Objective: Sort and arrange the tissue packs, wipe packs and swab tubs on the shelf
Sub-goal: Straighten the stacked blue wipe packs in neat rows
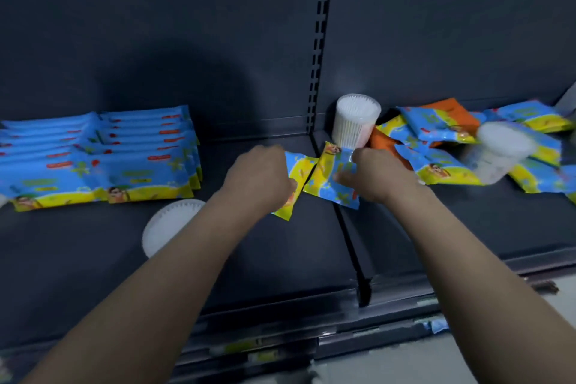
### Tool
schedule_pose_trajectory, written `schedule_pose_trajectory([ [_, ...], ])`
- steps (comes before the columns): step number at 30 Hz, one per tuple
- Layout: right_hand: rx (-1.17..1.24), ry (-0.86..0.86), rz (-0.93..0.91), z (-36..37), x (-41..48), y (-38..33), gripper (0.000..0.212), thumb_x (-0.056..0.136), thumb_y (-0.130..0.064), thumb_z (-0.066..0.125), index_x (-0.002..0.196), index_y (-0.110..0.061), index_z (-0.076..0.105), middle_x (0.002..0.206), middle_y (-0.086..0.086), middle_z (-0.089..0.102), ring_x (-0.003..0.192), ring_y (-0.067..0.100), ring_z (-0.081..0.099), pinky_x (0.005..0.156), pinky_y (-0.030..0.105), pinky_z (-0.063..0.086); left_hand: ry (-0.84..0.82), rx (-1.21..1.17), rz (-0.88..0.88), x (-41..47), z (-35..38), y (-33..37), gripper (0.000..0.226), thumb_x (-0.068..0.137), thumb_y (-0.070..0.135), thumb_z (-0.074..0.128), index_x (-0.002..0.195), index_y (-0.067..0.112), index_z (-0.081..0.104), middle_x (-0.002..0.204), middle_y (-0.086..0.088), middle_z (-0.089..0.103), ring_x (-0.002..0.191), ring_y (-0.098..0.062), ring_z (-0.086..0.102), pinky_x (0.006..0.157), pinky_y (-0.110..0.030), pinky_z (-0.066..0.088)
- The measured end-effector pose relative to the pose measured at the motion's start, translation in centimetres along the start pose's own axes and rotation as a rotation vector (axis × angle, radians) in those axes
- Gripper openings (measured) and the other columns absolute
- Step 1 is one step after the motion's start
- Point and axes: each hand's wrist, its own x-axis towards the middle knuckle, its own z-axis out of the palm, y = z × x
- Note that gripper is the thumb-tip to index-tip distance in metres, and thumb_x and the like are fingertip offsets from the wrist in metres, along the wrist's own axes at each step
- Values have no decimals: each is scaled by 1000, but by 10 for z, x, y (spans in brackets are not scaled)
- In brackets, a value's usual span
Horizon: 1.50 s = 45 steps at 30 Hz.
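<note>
Fingers, left hand (260, 176): curled over the near-left edge of a small blue-and-yellow wipe pack (296, 184), gripping it; fingertips are hidden under the hand.
Fingers, right hand (378, 173): closed on a second blue-and-yellow wipe pack (332, 179), thumb pressed on its face; the pack tilts and lies across the seam between two shelf boards.
Held packs: glossy foil sachets, blue with yellow bands and a small cartoon figure at one corner; their edges meet between the two hands.
Sorted stack (99, 154): larger blue packs with red lettering and a yellow lower strip, laid in neat overlapping rows at the left of the shelf (280, 259).
Upright swab tub (355, 121): clear round tub full of white cotton swabs, standing at the back just beyond the right hand, touching an orange pack (383, 143).
Tipped swab tub (498, 150): blurred, lying on its side on top of the loose packs at the right.
Near swab tub (168, 224): white round top showing, left of the left forearm and partly hidden by it.
Loose heap (442, 131): blue-yellow and orange packs jumbled and overlapping on the right board.
Back panel (187, 40): dark, with a slotted upright (318, 50) rising behind the upright swab tub.
</note>
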Motion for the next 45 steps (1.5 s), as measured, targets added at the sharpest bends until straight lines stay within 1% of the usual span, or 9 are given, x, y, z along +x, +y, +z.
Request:
schedule_pose_trajectory([
  [3, 51, -2, 48, 10, 9, -3, 54, 86, -51, 58, 112, -4, 53, 118, 16, 60, 109, 32, 56, 73, 29, 35, -54, 21, -179, 7, 20, 0, 48, 83, 34, 60, 118, 5, 44, 123, -18, 50, 111, -36, 50, 84, -38, 41],
  [7, 117, 23, 122, 22, 17, -7, 69, 79, -54, 64, 124, -5, 42, 126, 16, 54, 119, 34, 51, 87, 35, 42, -67, -45, -316, 12, 33, -4, 60, 83, 42, 60, 123, 3, 39, 126, -21, 47, 115, -38, 47, 90, -43, 41],
  [14, 219, 101, 193, 30, 15, -12, 81, 73, -40, 76, 127, -2, 29, 127, 23, 50, 116, 39, 51, 88, 40, 44, -44, -201, -312, 12, 33, -5, 72, 76, 40, 72, 123, -1, 36, 126, -21, 44, 114, -38, 47, 89, -44, 42],
  [17, 364, 126, 208, 27, 8, -12, 90, 72, -25, 80, 135, 0, 21, 130, 24, 44, 115, 40, 51, 89, 41, 43, -48, -275, -273, 9, 29, -4, 61, 79, 31, 71, 120, -1, 41, 123, -18, 38, 105, -37, 52, 80, -39, 43],
  [21, 510, 201, 183, 16, -1, -5, 65, 77, -10, 73, 127, -1, 33, 119, 16, 55, 111, 33, 55, 77, 30, 40, 8, -220, -181, 8, 20, -1, 34, 87, 15, 59, 115, 0, 45, 122, -18, 38, 101, -39, 55, 71, -35, 38],
  [25, 352, 231, 131, 4, -9, 2, 20, 80, -8, 62, 99, -1, 59, 90, 12, 57, 91, 30, 57, 65, 26, 33, 94, -209, -90, 2, 1, 1, 21, 86, 10, 53, 103, 4, 44, 117, -18, 50, 103, -38, 53, 70, -33, 35],
  [30, 265, 164, 95, -3, -8, -5, 22, 79, -8, 60, 99, 0, 56, 98, 17, 60, 92, 33, 58, 66, 31, 40, 203, -368, -48, -8, -39, -15, 23, 81, 15, 64, 96, 9, 48, 98, -9, 54, 92, -29, 54, 69, -31, 37],
  [35, 223, 269, -76, -20, -11, -35, 35, 80, 0, 50, 114, -2, 59, 116, 18, 62, 110, 37, 54, 86, 35, 44, 358, -447, -73, -28, -67, -45, 27, 77, 16, 71, 96, 10, 53, 93, -6, 56, 80, -21, 53, 63, -27, 35],
  [45, 468, 397, -537, -35, -27, -134, 33, 82, -3, 52, 110, -16, 62, 110, 6, 64, 105, 24, 57, 90, 39, 47, 582, -379, -247, -91, -91, -141, 26, 74, 11, 73, 94, 7, 58, 90, -5, 60, 79, -19, 52, 65, -25, 32],
])
